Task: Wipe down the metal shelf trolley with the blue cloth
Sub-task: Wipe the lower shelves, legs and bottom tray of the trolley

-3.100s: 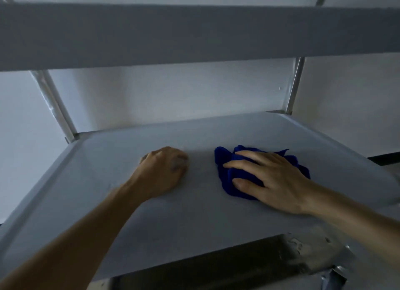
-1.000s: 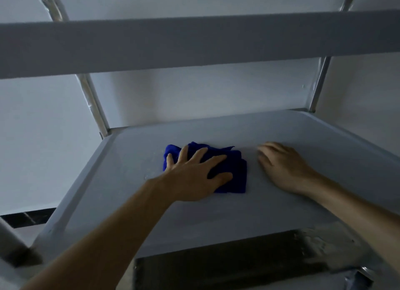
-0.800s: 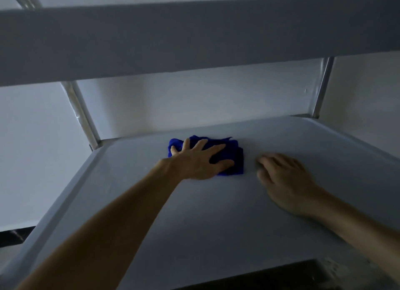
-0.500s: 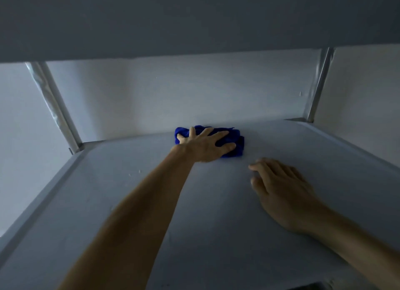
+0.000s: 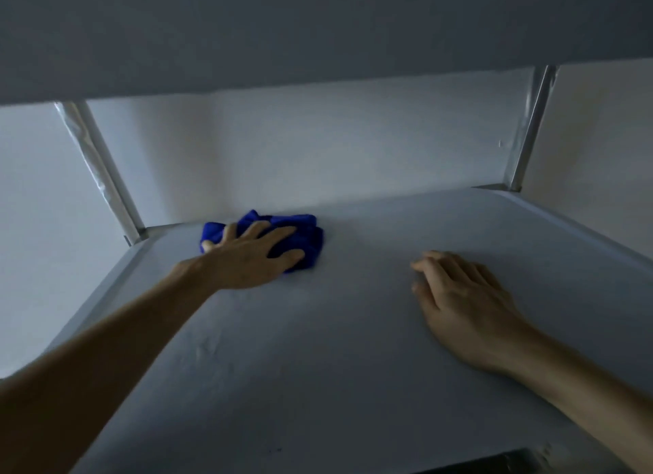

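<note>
The metal shelf trolley (image 5: 353,350) fills the view: one broad grey shelf with a low raised rim, the underside of the shelf above (image 5: 318,31) overhead, and two shiny corner posts at the back, the left post (image 5: 102,176) and the right post (image 5: 530,127), against a pale wall (image 5: 318,148).

The left hand (image 5: 251,256) reaches deep toward the back-left of the shelf, fingers spread and fairly straight, palm pressing flat on the blue cloth (image 5: 304,231). The cloth lies bunched under that hand, close to the rear edge and near the left post.

The right hand (image 5: 463,297) rests on the bare shelf well to the right of the cloth, fingers relaxed and slightly bent, holding nothing; it looks like a brace for the reach.

The step in hand appears to be wiping the far strip of this shelf. The next move probably calls for steady downward pressure while sliding the cloth along the rear edge, into the back-left corner or across toward the right post, then working forward in overlapping passes. The rim and posts likely need attention too.
</note>
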Demonstrator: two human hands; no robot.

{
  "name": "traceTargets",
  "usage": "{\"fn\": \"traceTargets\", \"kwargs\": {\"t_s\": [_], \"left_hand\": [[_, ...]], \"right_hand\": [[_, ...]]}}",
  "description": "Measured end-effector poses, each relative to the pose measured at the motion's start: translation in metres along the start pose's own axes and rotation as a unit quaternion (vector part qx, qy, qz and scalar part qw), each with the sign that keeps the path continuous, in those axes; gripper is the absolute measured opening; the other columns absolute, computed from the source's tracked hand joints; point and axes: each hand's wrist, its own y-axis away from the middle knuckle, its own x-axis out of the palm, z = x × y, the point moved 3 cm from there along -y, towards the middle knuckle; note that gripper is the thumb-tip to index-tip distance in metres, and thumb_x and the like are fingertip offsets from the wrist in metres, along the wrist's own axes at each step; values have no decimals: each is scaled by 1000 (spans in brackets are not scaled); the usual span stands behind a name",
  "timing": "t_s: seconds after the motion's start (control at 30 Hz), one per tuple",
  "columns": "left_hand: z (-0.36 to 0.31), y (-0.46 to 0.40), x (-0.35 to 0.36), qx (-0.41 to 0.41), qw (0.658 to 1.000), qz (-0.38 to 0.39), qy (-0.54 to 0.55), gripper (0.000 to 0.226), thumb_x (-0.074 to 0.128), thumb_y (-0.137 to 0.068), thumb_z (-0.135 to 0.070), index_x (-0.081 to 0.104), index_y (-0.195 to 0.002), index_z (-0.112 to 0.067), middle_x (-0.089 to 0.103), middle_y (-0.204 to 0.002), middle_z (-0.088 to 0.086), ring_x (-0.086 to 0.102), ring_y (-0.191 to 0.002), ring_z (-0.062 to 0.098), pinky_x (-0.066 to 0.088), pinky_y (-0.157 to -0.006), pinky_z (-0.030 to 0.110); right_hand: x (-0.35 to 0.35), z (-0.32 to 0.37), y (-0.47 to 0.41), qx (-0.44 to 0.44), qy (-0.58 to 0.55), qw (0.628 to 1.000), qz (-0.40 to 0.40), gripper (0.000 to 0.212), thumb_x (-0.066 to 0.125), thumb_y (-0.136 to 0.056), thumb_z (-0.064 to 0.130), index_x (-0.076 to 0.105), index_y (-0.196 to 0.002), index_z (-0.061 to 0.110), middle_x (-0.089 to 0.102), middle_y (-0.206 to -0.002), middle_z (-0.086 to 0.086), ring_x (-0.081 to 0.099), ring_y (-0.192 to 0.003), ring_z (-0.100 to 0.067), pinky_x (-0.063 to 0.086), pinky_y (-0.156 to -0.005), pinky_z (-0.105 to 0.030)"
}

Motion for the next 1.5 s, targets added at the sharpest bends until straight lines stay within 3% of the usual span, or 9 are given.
{"fn": "traceTargets", "kwargs": {"t_s": [0.1,0.23,0.43,0.7,0.9,1.0,1.17,1.33,1.5], "left_hand": [[-65,-14,-11,20,994,-13,103,55,19,-85,-77,3,-137,-63,3,-158,-22,-7,-144,27,8,-110,68],[-115,-52,-28,37,994,-28,94,67,17,-81,-82,8,-143,-57,7,-160,-15,1,-146,38,11,-105,73],[-39,-71,-16,-81,980,-24,180,72,27,-79,-82,23,-144,-52,15,-161,-6,4,-147,32,5,-110,69],[119,23,24,-201,962,-27,183,93,17,-64,-89,28,-146,-45,25,-158,-4,16,-146,28,12,-115,60],[100,79,27,-217,967,2,135,69,23,-82,-79,17,-145,-51,20,-159,-8,14,-144,36,20,-112,63],[51,82,18,-147,983,11,105,63,20,-87,-75,6,-145,-53,9,-160,-14,6,-145,39,17,-110,67],[-7,62,9,-48,991,11,128,75,17,-74,-87,6,-142,-57,4,-160,-19,-3,-146,40,7,-106,75],[34,28,6,-108,985,5,133,68,20,-83,-80,16,-145,-53,9,-161,-12,3,-147,34,9,-112,67],[111,57,24,-189,966,3,174,90,18,-68,-83,23,-148,-43,18,-161,-6,10,-148,26,7,-116,60]], "right_hand": [[1,-2,-2,0,-12,1000,14,42,23,-104,42,36,-141,27,31,-154,4,25,-140,-16,17,-112,-30],[1,-6,-2,0,-26,999,31,46,17,-101,46,30,-143,31,24,-157,10,19,-142,-9,15,-115,-27],[-1,-4,-1,4,-8,1000,15,46,20,-98,49,35,-138,35,31,-154,12,24,-142,-9,17,-113,-26],[-3,0,-1,15,-10,999,28,43,29,-99,45,41,-137,30,34,-154,6,29,-143,-16,22,-113,-32],[-9,8,2,35,-22,999,24,39,43,-99,35,51,-134,21,44,-150,-1,38,-139,-24,26,-111,-37],[-6,7,1,37,-7,999,23,39,46,-97,34,54,-131,17,49,-145,-6,43,-136,-29,30,-110,-42],[8,-4,-5,34,-5,999,-7,53,25,-96,47,61,-119,15,60,-130,-13,57,-122,-37,45,-100,-52],[10,-10,-6,30,-10,999,2,58,24,-89,56,57,-123,22,55,-137,-8,51,-128,-35,42,-104,-54],[0,0,-3,35,-27,998,42,50,30,-94,48,48,-135,25,44,-150,-3,39,-139,-28,31,-114,-46]]}}
